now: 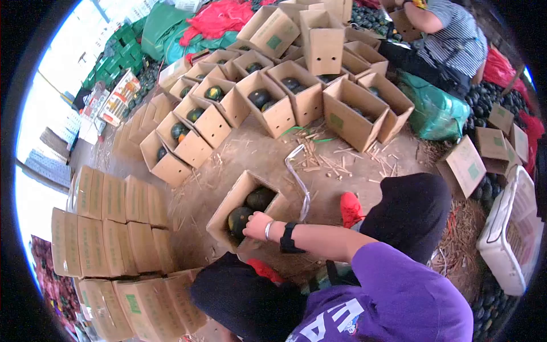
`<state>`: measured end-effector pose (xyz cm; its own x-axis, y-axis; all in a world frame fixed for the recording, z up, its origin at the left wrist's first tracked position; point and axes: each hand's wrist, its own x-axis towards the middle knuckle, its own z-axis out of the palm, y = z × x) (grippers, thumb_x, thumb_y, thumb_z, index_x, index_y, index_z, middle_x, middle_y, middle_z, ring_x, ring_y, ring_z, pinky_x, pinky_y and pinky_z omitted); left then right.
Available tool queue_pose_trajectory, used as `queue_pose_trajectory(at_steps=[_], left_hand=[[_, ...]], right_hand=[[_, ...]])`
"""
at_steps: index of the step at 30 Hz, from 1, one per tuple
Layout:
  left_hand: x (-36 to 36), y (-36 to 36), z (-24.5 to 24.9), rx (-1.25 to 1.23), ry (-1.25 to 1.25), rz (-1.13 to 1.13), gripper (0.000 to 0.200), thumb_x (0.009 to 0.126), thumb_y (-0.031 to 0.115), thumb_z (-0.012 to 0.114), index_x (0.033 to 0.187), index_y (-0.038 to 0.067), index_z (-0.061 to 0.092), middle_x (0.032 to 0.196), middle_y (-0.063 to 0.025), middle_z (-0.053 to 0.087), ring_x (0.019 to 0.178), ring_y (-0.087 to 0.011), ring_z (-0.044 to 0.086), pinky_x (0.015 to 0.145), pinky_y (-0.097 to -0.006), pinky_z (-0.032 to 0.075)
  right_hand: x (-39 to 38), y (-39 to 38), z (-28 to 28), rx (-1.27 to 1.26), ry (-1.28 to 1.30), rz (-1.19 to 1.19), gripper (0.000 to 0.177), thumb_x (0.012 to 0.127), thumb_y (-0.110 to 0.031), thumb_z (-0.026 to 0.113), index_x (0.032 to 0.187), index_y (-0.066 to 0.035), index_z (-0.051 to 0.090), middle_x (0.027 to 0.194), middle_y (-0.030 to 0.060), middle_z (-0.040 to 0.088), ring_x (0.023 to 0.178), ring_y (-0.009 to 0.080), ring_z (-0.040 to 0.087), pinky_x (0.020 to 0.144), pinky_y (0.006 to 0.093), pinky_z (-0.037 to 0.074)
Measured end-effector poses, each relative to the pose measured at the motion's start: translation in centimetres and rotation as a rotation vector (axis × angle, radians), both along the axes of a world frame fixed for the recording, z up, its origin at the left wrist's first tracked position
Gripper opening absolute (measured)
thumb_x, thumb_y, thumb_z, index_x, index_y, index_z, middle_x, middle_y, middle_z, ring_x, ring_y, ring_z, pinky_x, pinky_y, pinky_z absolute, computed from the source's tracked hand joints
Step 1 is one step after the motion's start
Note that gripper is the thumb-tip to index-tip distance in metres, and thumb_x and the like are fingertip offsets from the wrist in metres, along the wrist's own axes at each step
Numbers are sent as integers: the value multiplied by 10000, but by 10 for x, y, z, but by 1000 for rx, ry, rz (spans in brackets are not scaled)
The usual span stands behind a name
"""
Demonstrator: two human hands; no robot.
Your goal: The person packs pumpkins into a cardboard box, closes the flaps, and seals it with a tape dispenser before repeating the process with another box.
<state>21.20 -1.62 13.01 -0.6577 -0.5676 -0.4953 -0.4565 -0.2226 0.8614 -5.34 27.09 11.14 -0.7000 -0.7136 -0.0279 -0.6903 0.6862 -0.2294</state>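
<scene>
A cardboard box (pixel 219 216) stands upright on the floor in front of me, its top open. Two round dark green squashes lie in it, a far squash (pixel 261 198) and a near squash (pixel 237 219). My right hand (pixel 258 224) reaches in from the right, its bent fingers closed against the near squash. Those fingers partly cover that squash, and their tips are hard to make out. A bracelet and a black watch (pixel 292 237) are on the right wrist. My left hand does not show; a little skin appears below my left knee at the bottom edge.
Several open boxes of squashes (pixel 259 98) stand ahead in rows. Stacked flat cartons (pixel 108 245) rise at the left. Wood shavings (pixel 327 162) and a white strap (pixel 299 182) lie on the floor. A white crate (pixel 501 245) is at the right. Another person (pixel 453 43) works at the upper right.
</scene>
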Motion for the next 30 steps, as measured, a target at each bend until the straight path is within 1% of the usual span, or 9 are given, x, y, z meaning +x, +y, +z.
queue_pose_trajectory(at_steps=[3, 4, 8, 11, 15, 18, 23, 28, 30], left_hand=[[-32, -12, 1, 48, 88, 11, 533, 842, 380, 443, 1192, -22, 444, 1120, -111, 528, 1038, -237, 502, 909, -373, 373], [-52, -16, 2, 68, 142, 6, 535, 840, 379, 445, 1195, -21, 442, 1123, -111, 526, 1042, -237, 501, 912, -374, 372], [-141, -14, 6, 178, 359, -57, 542, 834, 377, 453, 1207, -16, 436, 1138, -109, 522, 1059, -241, 500, 926, -378, 368], [-179, 5, 9, 304, 446, -85, 548, 829, 375, 459, 1216, -12, 431, 1149, -107, 518, 1072, -243, 499, 936, -381, 365], [-202, 16, 18, 220, 449, -142, 478, 851, 361, 477, 1114, -38, 493, 1050, -96, 561, 948, -188, 539, 860, -314, 409], [-203, 3, 37, 44, 447, -263, 399, 857, 289, 524, 1063, -53, 522, 930, -63, 590, 810, -114, 551, 755, -248, 439], [-198, 0, 31, 54, 462, -277, 348, 868, 246, 530, 1060, -44, 532, 936, -59, 588, 805, -110, 545, 755, -242, 434], [-189, 12, 15, 17, 397, -231, 328, 863, 214, 543, 1077, -34, 534, 978, -58, 584, 873, -107, 531, 797, -238, 414], [-183, 13, 15, -116, 376, -208, 357, 860, 211, 544, 1119, -34, 515, 1022, -76, 577, 916, -125, 530, 828, -253, 407]], right_hand=[[-9, 3, 32, 56, -327, -104, 181, 738, -247, 572, 850, -125, 646, 807, 104, 639, 810, 262, 623, 701, 386, 480], [-17, 19, 28, -475, -319, 20, 182, 749, -241, 586, 856, -106, 644, 828, 116, 634, 811, 267, 618, 720, 377, 476], [-78, 120, 2, -1157, -330, -1027, 172, 809, -225, 552, 882, -94, 637, 830, 116, 643, 744, 268, 624, 687, 355, 495], [-78, 164, -78, -221, -235, -981, 293, 799, -208, 511, 1085, -184, 569, 869, 185, 623, 846, 371, 592, 735, 404, 483], [-41, 178, -193, 172, -96, -728, 282, 762, -200, 521, 1026, -136, 597, 846, 183, 625, 848, 349, 599, 735, 409, 481], [-63, 218, -189, 413, -287, -586, 172, 716, -151, 537, 796, -45, 647, 791, 184, 626, 780, 324, 616, 690, 421, 487], [-83, 354, -19, 480, -271, -798, 163, 647, -174, 588, 638, -21, 643, 739, 213, 616, 704, 355, 607, 655, 411, 485], [43, 549, 81, 1217, -436, -691, 252, 636, -275, 630, 828, -119, 678, 917, 102, 654, 870, 251, 623, 725, 354, 499], [73, 475, 159, 1210, -165, -602, 262, 689, -331, 577, 850, -147, 673, 901, 119, 648, 849, 267, 620, 724, 358, 488]])
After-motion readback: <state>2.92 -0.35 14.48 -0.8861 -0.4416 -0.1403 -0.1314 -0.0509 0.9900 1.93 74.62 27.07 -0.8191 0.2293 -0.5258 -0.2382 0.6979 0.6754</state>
